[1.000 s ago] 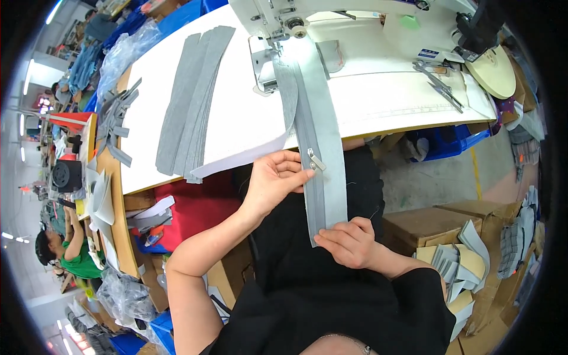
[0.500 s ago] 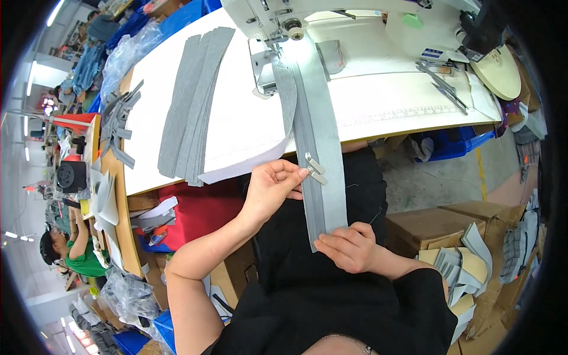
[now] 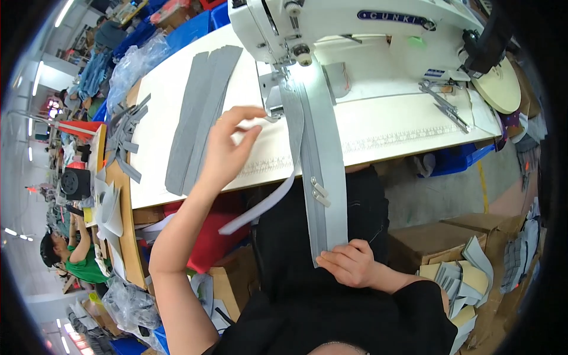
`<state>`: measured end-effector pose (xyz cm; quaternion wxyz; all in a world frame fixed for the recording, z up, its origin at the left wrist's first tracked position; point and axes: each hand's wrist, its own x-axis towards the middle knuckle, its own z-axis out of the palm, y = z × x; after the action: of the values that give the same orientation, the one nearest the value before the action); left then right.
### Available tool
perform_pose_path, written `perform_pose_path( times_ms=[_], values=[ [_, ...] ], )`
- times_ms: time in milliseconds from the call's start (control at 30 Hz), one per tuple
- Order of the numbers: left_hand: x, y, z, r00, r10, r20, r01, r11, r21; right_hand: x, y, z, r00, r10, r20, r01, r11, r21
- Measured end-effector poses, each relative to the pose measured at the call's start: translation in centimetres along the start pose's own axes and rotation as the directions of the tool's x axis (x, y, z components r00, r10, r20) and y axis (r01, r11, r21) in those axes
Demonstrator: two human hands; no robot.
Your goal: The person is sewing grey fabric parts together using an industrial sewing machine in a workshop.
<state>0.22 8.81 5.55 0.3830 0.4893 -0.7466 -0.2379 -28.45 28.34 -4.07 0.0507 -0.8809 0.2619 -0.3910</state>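
A grey zipper strip (image 3: pixel 319 160) runs from under the lit needle area of the white sewing machine (image 3: pixel 278 26) down over the table's front edge towards my lap. My right hand (image 3: pixel 349 264) pinches its near end. Two metal zipper pulls (image 3: pixel 319 192) sit on the zipper, a little above that hand. Along its left side a narrow grey fabric strip (image 3: pixel 294 121) also leads from the needle; its pale lower end (image 3: pixel 257 210) hangs past the table edge. My left hand (image 3: pixel 232 148) is raised over the table left of the zipper, thumb and fingers apart, holding nothing.
A stack of grey fabric strips (image 3: pixel 204 118) lies left on the white table, with grey scraps (image 3: pixel 127 130) beyond. Scissors (image 3: pixel 447 106) rest at the right. Cardboard boxes (image 3: pixel 423 239) stand right of my lap; a person in green (image 3: pixel 86 266) is at far left.
My left hand has let go of the zipper pulls and moved up and left over the table. The pale strip end now swings lower, off the table. My right hand keeps its grip.
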Motion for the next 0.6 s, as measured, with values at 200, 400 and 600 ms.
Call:
perform_pose_path(
  times_ms=[200, 400, 600],
  values=[
    [3.2, -4.0, 4.4, 0.977, 0.208, -0.054, -0.188, 0.949, 0.251, -0.3, 0.1, 0.2, 0.998, 0.049, 0.045, -0.051, 0.997, 0.057],
    [3.8, -5.0, 5.8, 0.987, 0.095, -0.127, -0.079, 0.989, 0.129, -0.7, 0.6, 0.6, 0.993, 0.057, 0.103, -0.067, 0.993, 0.094],
    [3.9, -4.8, 6.2, 0.992, -0.012, -0.124, 0.008, 1.0, -0.03, -0.7, 1.1, 0.7, 0.987, 0.077, 0.138, -0.094, 0.987, 0.126]
  ],
)
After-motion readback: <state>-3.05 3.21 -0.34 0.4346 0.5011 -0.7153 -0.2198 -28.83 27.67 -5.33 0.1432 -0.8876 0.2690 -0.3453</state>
